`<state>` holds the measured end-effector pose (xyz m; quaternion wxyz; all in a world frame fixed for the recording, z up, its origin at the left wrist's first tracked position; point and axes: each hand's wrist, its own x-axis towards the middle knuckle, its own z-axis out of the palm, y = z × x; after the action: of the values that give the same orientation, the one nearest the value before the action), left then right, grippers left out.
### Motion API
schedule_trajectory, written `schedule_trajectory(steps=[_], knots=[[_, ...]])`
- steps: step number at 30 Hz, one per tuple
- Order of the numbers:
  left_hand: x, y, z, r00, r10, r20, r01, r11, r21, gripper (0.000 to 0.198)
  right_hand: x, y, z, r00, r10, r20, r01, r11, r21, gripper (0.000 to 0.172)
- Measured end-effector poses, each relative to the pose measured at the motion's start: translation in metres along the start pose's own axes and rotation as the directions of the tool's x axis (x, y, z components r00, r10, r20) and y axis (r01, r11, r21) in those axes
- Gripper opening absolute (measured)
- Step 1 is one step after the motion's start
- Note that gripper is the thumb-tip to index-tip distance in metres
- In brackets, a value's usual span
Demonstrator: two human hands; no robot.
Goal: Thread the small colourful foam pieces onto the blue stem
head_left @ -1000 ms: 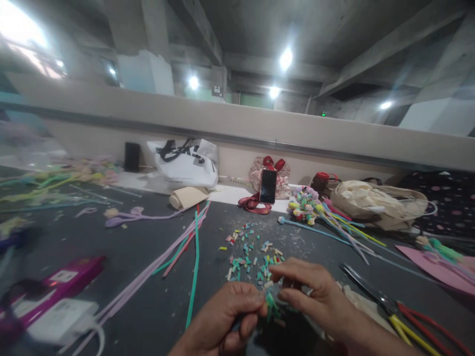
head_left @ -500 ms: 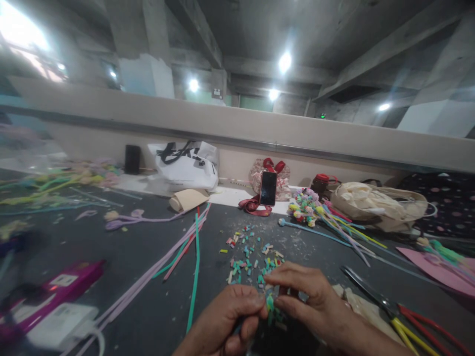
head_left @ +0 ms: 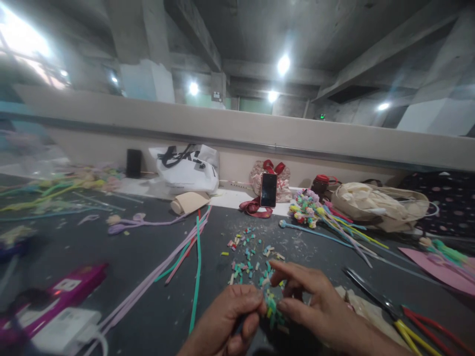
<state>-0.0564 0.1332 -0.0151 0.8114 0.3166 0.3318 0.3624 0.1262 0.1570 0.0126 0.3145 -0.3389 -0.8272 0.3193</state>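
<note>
From where I stand, I see a person's two bare hands low over a dark surface [head_left: 156, 309]. The left hand [head_left: 230, 317] is closed, thumb and fingertips pinched together; I cannot tell what, if anything, lies between them. The right hand [head_left: 315, 301] is open beside it, thumb and forefinger spread apart, with no object clearly held.

Small coloured pieces [head_left: 272, 311], mostly green, lie heaped in the gap between the hands, and more are strewn beyond the fingertips. With so many bits lying about, a good deal of cutting looks done.

Past the right hand lies a bunch of tufted stems [head_left: 306, 207], apparently already made up, with one blue stem [head_left: 319, 232] set just in front of it. To the left of the left hand, long lilac stems [head_left: 163, 258] and a straight green stem [head_left: 197, 277] lie loose and plain, seemingly unworked, so I judge the work partway through.

A red-and-yellow-handled tool [head_left: 373, 290] lies just right of the right hand, unheld. Beyond both hands stands a phone [head_left: 268, 190], tilted against a patterned bag [head_left: 284, 183].
</note>
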Motion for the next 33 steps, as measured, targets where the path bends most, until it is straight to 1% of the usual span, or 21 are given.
schedule_trajectory(steps=[2,4,5,7,10,11,13,16,18,20,24,26,28,31,33], knots=[[-0.001,0.0,0.003,0.991,0.061,-0.12,-0.058,0.998,0.023,0.025,0.001,0.003,-0.002,0.999,0.032,-0.027,-0.031,0.999,0.03,0.045],[-0.001,0.001,0.005,0.955,0.155,-0.254,-0.141,0.987,0.073,0.025,0.003,0.006,-0.006,0.996,0.081,-0.041,-0.079,0.996,0.042,0.037],[-0.001,0.001,0.007,0.933,0.202,-0.297,-0.177,0.978,0.109,0.025,0.003,0.007,-0.01,0.994,0.105,-0.041,-0.103,0.994,0.044,0.032],[0.0,0.002,0.008,0.907,0.261,-0.33,-0.215,0.962,0.17,0.025,0.001,0.011,-0.018,0.988,0.148,-0.034,-0.146,0.988,0.048,0.024],[0.0,0.002,0.007,0.895,0.267,-0.357,-0.212,0.959,0.187,0.025,-0.004,0.021,-0.031,0.976,0.218,-0.022,-0.217,0.976,0.032,0.018],[0.0,0.003,0.006,0.895,0.26,-0.363,-0.206,0.962,0.181,0.024,-0.006,0.025,-0.034,0.97,0.242,-0.011,-0.242,0.97,-0.002,0.017],[0.0,0.003,0.004,0.898,0.252,-0.361,-0.204,0.965,0.167,0.022,-0.007,0.033,-0.039,0.965,0.26,0.02,-0.253,0.953,-0.164,0.016],[-0.001,0.004,0.003,0.911,0.25,-0.327,-0.211,0.966,0.151,0.022,-0.004,0.043,-0.04,0.966,0.245,0.078,-0.194,0.894,-0.404,0.018],[0.0,0.004,0.003,0.911,0.255,-0.324,-0.212,0.964,0.161,0.023,0.001,0.048,-0.038,0.967,0.23,0.106,-0.153,0.864,-0.479,0.018],[0.0,0.004,0.004,0.907,0.261,-0.329,-0.201,0.958,0.207,0.026,0.008,0.054,-0.036,0.968,0.218,0.124,-0.119,0.835,-0.538,0.019],[0.002,0.003,0.005,0.884,0.295,-0.362,-0.2,0.94,0.276,0.029,0.017,0.061,-0.029,0.963,0.225,0.146,-0.068,0.733,-0.677,0.021],[0.002,0.002,0.005,0.869,0.313,-0.383,-0.224,0.939,0.259,0.027,0.016,0.059,-0.024,0.957,0.224,0.182,-0.029,0.702,-0.711,0.021],[0.002,0.002,0.005,0.872,0.314,-0.375,-0.237,0.942,0.237,0.026,0.011,0.051,-0.021,0.948,0.206,0.244,0.032,0.699,-0.714,0.022],[0.001,0.003,0.003,0.886,0.294,-0.359,-0.234,0.951,0.201,0.024,0.006,0.039,-0.021,0.93,0.162,0.331,0.115,0.726,-0.677,0.018],[0.0,0.003,0.003,0.894,0.274,-0.355,-0.227,0.959,0.169,0.023,0.005,0.035,-0.025,0.93,0.142,0.339,0.124,0.749,-0.651,0.015]])
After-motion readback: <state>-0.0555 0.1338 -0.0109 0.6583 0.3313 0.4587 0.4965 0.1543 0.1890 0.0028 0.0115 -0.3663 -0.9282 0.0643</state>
